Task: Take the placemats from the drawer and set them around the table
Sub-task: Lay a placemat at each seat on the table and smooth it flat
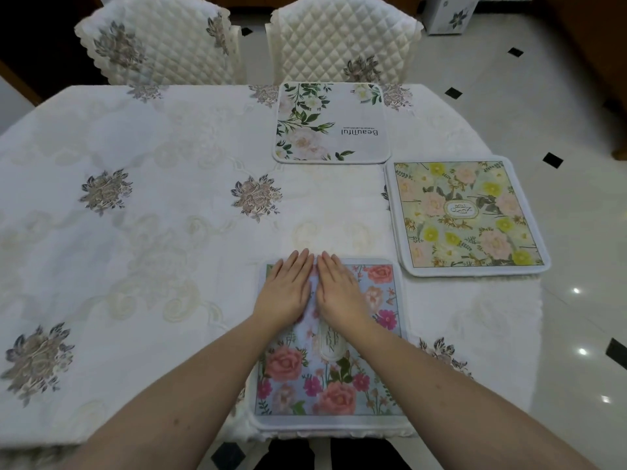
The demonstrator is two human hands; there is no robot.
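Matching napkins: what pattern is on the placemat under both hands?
Pink and magenta roses on pale blue, on the floral placemat, seen in the head view.

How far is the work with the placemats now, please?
Done: the white leafy placemat lies before the right chair, the yellow-flowered placemat at the table's right end. In hand: left hand and right hand press the blue rose placemat flat. Left: the tablecloth's left half has none.
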